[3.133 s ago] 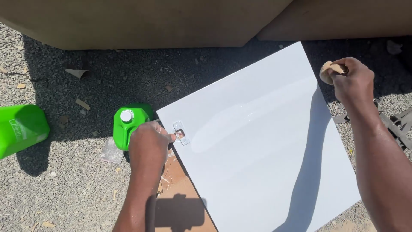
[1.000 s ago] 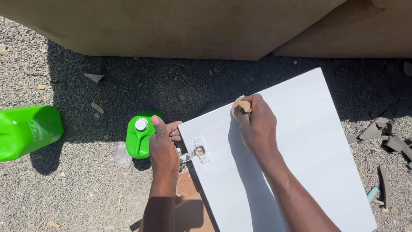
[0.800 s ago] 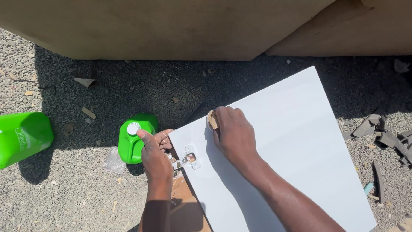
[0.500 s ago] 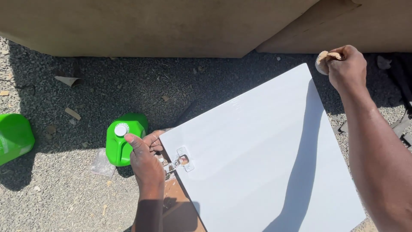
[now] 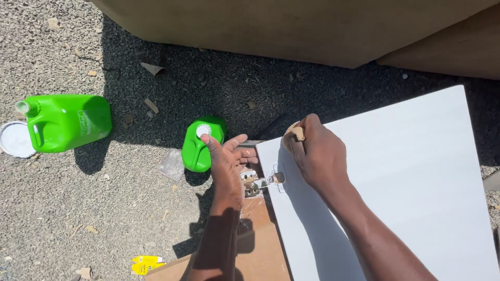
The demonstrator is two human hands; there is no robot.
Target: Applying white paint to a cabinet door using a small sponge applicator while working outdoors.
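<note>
A large white panel [image 5: 416,171] lies tilted over brown boards on gravel. My right hand [image 5: 317,153] rests on the panel's upper left corner, fingers closed around a small tan pad [image 5: 293,132]. My left hand [image 5: 226,161] sits at the panel's left edge, fingers spread, beside a metal hinge [image 5: 258,182] fixed to that edge. A small green bottle with a white cap [image 5: 200,143] stands just left of my left hand.
A larger green jug [image 5: 67,122] lies on its side at the left, next to a white lid [image 5: 13,139]. Big brown boards [image 5: 312,26] run along the top. A brown board [image 5: 255,250] lies under the panel. Yellow scrap [image 5: 146,264] and debris dot the gravel.
My right hand swept with the pad from the panel's far right corner back to its upper left corner near the hinge. My left hand stayed by the hinge.
</note>
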